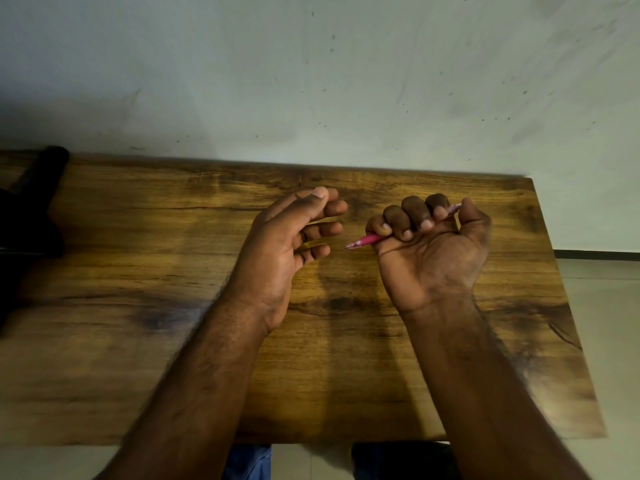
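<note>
My right hand (431, 251) is palm up over the wooden table (138, 341), its fingers curled round a pink pen (365, 240). The pen's tip points left, and its other end shows past my thumb at the upper right. My left hand (287, 244) hovers just left of the pen tip, palm turned toward the right hand, fingers loosely bent and holding nothing. A small gap separates its fingertips from the pen tip.
A dark, blurred object (31, 209) lies at the table's left edge. The table's far edge meets a pale, speckled wall (311, 81). Tiled floor (606, 323) shows past the right edge. Blue trouser legs (247, 462) show below the near edge.
</note>
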{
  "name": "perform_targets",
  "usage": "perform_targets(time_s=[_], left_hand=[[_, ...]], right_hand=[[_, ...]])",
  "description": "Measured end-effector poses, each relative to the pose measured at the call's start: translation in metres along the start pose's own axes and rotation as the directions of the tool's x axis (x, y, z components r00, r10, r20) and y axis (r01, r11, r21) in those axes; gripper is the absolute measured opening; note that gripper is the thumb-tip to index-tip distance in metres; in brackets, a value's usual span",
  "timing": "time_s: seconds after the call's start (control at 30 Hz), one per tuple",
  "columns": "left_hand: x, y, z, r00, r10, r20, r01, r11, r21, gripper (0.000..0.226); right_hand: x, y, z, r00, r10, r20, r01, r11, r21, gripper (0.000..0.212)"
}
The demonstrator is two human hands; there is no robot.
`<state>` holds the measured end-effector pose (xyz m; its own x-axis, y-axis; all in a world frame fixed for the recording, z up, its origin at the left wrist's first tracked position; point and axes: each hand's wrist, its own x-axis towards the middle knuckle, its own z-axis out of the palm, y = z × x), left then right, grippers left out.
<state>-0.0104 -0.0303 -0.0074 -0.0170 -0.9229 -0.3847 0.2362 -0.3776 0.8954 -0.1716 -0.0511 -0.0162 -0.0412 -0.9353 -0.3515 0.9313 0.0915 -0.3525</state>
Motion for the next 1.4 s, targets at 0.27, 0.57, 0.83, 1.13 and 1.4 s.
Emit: perform_targets(time_s=[0.27, 0.57, 0.83, 1.13, 1.4], left_hand=[[0.000, 0.001, 0.000, 1.000, -0.004, 0.001, 0.004, 0.999, -0.033, 0.041], [0.000, 0.000, 0.000, 1.000, -0.008, 0.008, 0.008, 0.998, -0.068, 0.040], [0.000, 0.000, 0.001, 0.999, 0.013, -0.029, -0.015, 0.998, -0.057, 0.030], [0.006, -0.012, -0.008, 0.933, 0.306, -0.187, -0.175, 0.844, 0.506, 0.035], [0.004, -0.018, -0.007, 0.943, 0.301, -0.142, -0.130, 0.726, 0.675, 0.040]], right_hand=[[0.000, 0.000, 0.001, 1.000, -0.002, 0.013, 0.002, 1.000, 0.013, 0.043], [0.000, 0.000, 0.001, 1.000, 0.007, -0.001, -0.007, 1.000, 0.003, 0.042], [0.000, 0.000, 0.001, 1.000, 0.010, -0.008, -0.009, 1.000, 0.006, 0.041], [0.001, 0.000, 0.001, 1.000, -0.003, -0.008, 0.003, 1.000, 0.017, 0.042], [0.000, -0.002, 0.001, 1.000, -0.023, -0.020, 0.023, 1.000, 0.007, 0.035]])
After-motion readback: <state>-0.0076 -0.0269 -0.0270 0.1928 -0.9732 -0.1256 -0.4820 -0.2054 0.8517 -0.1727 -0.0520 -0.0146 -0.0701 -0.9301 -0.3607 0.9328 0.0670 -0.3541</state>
